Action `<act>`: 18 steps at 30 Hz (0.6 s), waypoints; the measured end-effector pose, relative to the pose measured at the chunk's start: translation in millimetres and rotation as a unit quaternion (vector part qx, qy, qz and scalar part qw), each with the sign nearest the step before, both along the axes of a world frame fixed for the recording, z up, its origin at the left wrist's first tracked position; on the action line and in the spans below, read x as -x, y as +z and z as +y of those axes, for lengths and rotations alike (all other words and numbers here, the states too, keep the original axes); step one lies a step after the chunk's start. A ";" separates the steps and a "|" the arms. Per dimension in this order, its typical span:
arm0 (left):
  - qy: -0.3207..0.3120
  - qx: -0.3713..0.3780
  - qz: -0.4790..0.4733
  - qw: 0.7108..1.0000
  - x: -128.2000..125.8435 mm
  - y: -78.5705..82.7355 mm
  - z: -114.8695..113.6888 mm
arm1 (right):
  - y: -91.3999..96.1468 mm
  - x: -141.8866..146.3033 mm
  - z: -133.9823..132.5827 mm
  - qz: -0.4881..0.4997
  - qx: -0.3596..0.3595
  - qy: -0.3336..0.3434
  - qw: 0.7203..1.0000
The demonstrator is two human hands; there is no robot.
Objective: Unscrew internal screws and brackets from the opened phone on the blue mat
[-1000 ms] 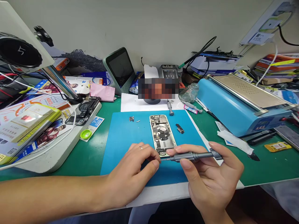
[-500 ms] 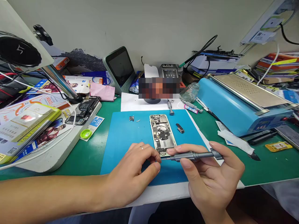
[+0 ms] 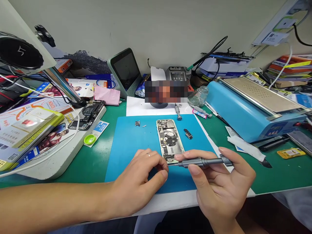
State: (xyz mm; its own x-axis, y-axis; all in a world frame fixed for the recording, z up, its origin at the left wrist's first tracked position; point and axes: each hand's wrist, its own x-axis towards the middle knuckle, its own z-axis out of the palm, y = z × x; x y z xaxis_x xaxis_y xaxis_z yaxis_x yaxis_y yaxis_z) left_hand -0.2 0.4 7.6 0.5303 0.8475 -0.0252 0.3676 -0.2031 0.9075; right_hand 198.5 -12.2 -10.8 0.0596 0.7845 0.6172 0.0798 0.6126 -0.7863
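An opened phone (image 3: pixel 171 136) lies on the blue mat (image 3: pixel 129 143), its inner parts showing and its lower end towards me. In my right hand (image 3: pixel 219 182) is a grey screwdriver (image 3: pixel 195 162), held level between thumb and fingers, with a fingertip on its end cap. Its thin tip points left, at the phone's near bottom edge. My left hand (image 3: pixel 143 178) rests by that corner with fingers curled round and thumb close to the tip; what they pinch, if anything, is hidden. Farther back on the mat are a small metal part (image 3: pixel 137 123) and a dark small part (image 3: pixel 188 133).
A second screwdriver (image 3: pixel 177 113) lies behind the mat, near a glass jar (image 3: pixel 198 96). To the right stands a blue heating machine (image 3: pixel 246 113). On the left are a microscope stand (image 3: pixel 64 87), boxes, another opened phone (image 3: pixel 88 115) and a green cap (image 3: pixel 89 139).
Almost nothing differs. The screwdriver has shifted very slightly, while both hands keep their places and the phone stays put.
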 end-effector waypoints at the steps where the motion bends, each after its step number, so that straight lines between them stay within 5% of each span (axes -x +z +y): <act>1: 0.000 0.000 0.000 1.000 -0.2 -0.1 0.2 | -0.1 -0.2 0.0 0.000 0.000 0.000 1.000; 12: 0.010 0.007 0.013 1.000 1.1 1.2 -2.2 | 3.5 1.4 2.4 0.012 -0.009 -0.046 0.999; 18: -0.037 -0.101 0.047 0.993 3.8 -2.8 -9.2 | 21.3 -15.2 24.2 -0.037 -0.022 -0.054 0.998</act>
State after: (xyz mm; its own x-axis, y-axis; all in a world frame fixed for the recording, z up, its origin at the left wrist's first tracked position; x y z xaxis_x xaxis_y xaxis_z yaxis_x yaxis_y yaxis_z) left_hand -4.0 -8.9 4.8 0.5951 0.7987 0.0892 0.4256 -0.4074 0.8080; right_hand 213.7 12.0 10.5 0.0958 0.7483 0.6564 0.2044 0.6306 -0.7487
